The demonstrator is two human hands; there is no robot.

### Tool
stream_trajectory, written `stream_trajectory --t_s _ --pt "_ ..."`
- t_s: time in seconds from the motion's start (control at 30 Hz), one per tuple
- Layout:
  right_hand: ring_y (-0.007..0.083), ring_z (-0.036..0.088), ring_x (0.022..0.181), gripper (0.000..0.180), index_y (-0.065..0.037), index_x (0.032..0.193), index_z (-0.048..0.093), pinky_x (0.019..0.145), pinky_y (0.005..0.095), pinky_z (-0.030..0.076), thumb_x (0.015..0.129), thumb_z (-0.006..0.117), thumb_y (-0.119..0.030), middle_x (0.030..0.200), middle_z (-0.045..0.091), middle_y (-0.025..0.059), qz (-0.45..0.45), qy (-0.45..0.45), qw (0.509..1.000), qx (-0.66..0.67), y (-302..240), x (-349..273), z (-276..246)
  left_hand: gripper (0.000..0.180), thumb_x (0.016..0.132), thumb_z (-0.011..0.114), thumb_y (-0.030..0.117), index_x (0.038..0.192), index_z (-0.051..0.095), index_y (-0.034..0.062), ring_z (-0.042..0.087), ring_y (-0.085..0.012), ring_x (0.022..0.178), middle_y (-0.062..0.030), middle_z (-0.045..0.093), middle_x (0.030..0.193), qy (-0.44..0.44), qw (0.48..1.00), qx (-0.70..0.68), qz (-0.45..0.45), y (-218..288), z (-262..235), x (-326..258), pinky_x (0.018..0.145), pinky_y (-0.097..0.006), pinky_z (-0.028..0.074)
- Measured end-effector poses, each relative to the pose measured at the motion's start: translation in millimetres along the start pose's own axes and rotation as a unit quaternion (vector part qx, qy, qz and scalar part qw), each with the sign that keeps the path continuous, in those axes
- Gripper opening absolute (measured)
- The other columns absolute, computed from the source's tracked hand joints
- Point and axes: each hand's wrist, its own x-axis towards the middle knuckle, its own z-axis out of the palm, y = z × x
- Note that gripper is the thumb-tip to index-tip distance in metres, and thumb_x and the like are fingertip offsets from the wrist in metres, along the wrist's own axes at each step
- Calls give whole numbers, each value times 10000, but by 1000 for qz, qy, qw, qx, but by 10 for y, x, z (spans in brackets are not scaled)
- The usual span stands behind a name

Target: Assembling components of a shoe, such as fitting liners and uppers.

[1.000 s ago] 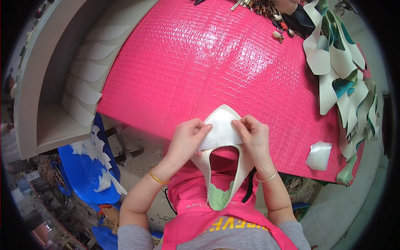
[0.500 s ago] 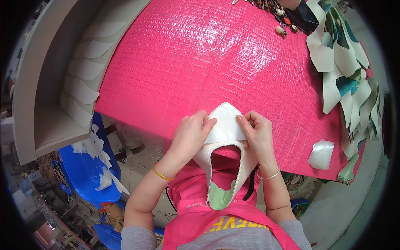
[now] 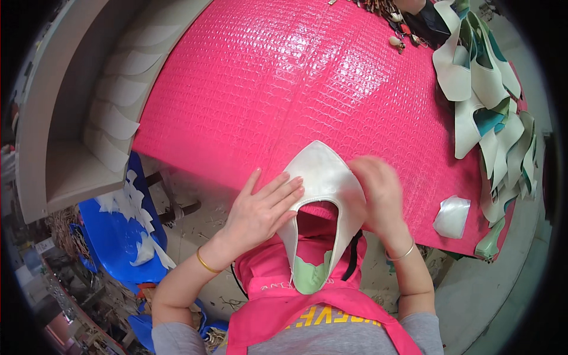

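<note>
At near edge of pink table (image 3: 236,106), white upper (image 3: 331,176) lies with pointed end toward far side, green-lined end over pink apron (image 3: 355,303). Left hand (image 3: 257,210) spread open, partly laid on upper's left side, gripping nothing. Right hand (image 3: 383,192) blurred at upper's right edge; cannot tell whether it pinches. Farther right: pale piece (image 3: 452,217), piled uppers (image 3: 452,80).

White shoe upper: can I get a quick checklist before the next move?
1. Left hand on the white upper: ok, spread over its left side.
2. Right hand contact: cannot tell, blurred at the right edge.
3. Upper wholly on the pink table: not ok, its green-lined end lies over the apron.
4. Translucent white pieces apart from both hands: ok.
5. Hanging uppers apart from both hands: ok.
</note>
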Motion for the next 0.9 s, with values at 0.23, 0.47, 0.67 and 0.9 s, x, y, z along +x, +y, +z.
stream_trajectory --t_s 0.23,0.47,0.67,0.9 --pt "242 291 1259 550 -151 1314 348 1029 429 222 831 467 -387 1348 345 72 -53 -243 969 11 140 -287 -88 354 763 566 169 1114 567 120 472 -198 1134 -19 513 1210 11 1000 12 15 -176 -31 -346 973 -481 294" --pt "254 258 1279 549 -159 1312 354 1044 447 174 832 454 -406 1379 300 56 -83 -243 966 -14 -172 141 107 362 708 605 140 1057 579 48 470 -274 1074 -95 533 1078 85 996 2 -13 -41 106 -272 912 -406 356" --pt "260 240 1288 526 -227 1304 373 1047 458 171 831 446 -446 1390 283 45 -147 -214 966 -6 -101 180 292 299 694 613 135 993 629 139 335 -340 1180 -84 459 1170 94 990 73 -71 -79 -39 -507 970 -477 295" --pt "292 412 1179 472 -142 1128 554 997 456 287 663 615 -86 1239 484 66 -195 -150 969 9 -156 315 135 247 677 609 24 924 613 25 413 -337 1142 -152 448 1162 222 962 -132 -85 100 -93 -582 950 -393 352"
